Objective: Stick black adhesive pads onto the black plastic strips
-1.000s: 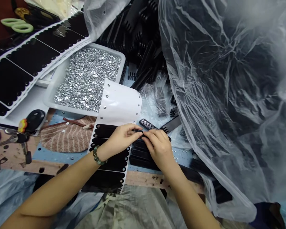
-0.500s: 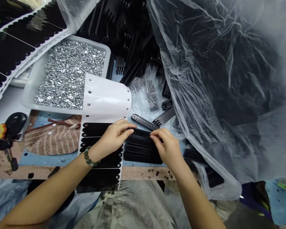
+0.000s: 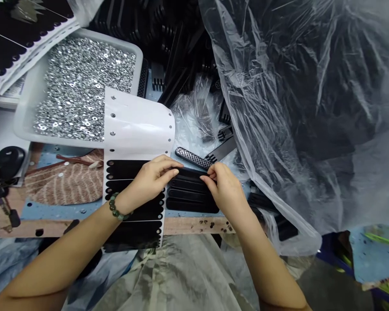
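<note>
Over the wooden bench (image 3: 194,225), left hand (image 3: 151,179) and right hand (image 3: 223,190) seem closed on black strips (image 3: 191,194).

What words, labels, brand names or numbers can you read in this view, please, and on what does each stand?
No text can be read anywhere in this view.
The white backing sheet shows only punched holes.
The black strips show no lettering.
The white paper edge beside the plastic tray is too small to tell.
</note>
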`<state>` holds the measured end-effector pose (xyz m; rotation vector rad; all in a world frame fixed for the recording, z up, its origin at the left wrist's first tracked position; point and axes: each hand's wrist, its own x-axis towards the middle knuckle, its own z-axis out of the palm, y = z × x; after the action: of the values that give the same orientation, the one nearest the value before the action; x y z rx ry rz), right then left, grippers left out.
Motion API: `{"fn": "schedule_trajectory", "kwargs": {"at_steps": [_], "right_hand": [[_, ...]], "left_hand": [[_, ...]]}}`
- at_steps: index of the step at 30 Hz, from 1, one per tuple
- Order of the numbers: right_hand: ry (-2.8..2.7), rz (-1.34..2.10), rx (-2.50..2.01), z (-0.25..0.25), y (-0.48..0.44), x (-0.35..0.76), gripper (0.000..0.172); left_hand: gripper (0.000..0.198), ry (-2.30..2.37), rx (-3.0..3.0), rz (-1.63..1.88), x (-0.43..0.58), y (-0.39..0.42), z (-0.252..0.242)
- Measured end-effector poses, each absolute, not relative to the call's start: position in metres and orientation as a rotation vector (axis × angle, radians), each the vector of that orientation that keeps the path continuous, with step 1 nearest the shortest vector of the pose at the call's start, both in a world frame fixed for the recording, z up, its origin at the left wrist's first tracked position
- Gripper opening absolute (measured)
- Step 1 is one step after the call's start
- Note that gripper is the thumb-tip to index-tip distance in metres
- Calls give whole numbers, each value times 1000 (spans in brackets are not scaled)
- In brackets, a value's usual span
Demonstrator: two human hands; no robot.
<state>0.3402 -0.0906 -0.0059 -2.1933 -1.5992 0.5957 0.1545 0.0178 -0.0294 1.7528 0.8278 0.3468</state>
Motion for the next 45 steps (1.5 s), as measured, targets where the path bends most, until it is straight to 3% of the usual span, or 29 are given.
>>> {"fn": "schedule_trajectory", "kwargs": {"at_steps": [5, 12, 19, 22, 28, 31, 37, 45], "right_hand": [[-1600, 553, -2189, -5, -103, 354, 8], [-1519, 205, -2198, -2, -137, 377, 3], [-1796, 273, -1983, -9, -140, 356, 31], [-1905, 218, -2030, -13, -141, 356, 33], [-1811, 104, -1873, -2, -146, 352, 32], [-1793, 262, -1628, 2, -147, 325, 36], [-2067, 772, -1088, -15, -149, 243, 41], [-1925, 555, -1264, -12, -97, 232, 31]], "left_hand": [[25, 862, 1739, 350, 157, 15, -30], [28, 897, 1806, 316, 155, 14, -28], [31, 883, 2335, 334, 163, 5, -19], [33, 905, 2513, 412, 153, -4, -2], [40, 1665, 2219, 707, 60, -35, 17], [41, 1835, 1884, 572, 13, -64, 6], [48, 1650, 1525, 584, 3, -76, -13], [29, 1591, 1870, 615, 39, -18, -11]]}}
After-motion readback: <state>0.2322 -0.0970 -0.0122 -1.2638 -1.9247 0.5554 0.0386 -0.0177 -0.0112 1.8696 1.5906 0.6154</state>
